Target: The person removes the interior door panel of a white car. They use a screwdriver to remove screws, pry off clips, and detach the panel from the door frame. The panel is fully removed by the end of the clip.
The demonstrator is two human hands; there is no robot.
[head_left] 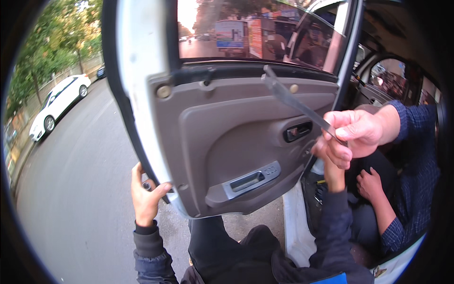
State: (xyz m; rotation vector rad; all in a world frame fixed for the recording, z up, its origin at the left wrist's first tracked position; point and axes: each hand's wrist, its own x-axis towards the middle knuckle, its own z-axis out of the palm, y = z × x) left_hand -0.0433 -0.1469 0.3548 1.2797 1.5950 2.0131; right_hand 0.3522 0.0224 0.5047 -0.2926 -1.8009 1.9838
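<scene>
Beside the road: left hand clasps the open car door round its outer lower edge; right hand half hidden, grip can't be told. Judgement: best braced steady, clear of the co-worker's metal strip. Inner face turned this way, window uppermost; long axis roughly upright.

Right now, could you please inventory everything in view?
Vehicle door: 1, white and brown, centre
Window: 1, pinkish, door top
Handle: 1, dark, door's right
Switch panel: 1, silver, low on door
Cars: 2, white, dark, left
Trees: several, green, left
Road: 1, grey, left
Strip: 1, grey, in co-worker's hand
Co-worker: 1, blue checked sleeves, right
Legs: 2, black trousers, bottom
Left hand: 1, dark sleeve, door's lower-left edge
Right hand: 1, dark sleeve, below co-worker's hand
</scene>
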